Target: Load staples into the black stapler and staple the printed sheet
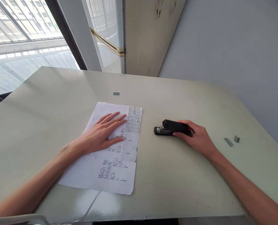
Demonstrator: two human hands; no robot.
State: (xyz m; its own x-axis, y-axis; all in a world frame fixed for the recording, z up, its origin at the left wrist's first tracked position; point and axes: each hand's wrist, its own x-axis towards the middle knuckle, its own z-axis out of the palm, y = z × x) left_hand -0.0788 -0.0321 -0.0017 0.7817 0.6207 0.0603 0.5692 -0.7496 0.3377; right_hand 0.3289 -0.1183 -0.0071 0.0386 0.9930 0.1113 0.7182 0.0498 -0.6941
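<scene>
My left hand [103,131] lies flat with fingers spread on a printed sheet of paper [120,184], which rests on the pale table. Text and a small table of rows cover the right part of the sheet, and part of the page is hidden under the hand. To the right of the paper, my right hand [198,137] is wrapped round the rear of a black stapler [174,126]. The stapler's nose points left towards the paper, a short gap away, and its jaws are apart at the front. Whether other sheets lie beneath the top one, I cannot tell.
One strip of staples [116,93] lies beyond the paper. Two more grey staple strips, one flat [228,142] and one upright [236,139], are right of my right hand. A fridge [143,37] stands behind the table [59,84]; a grey wall [235,43] borders the right.
</scene>
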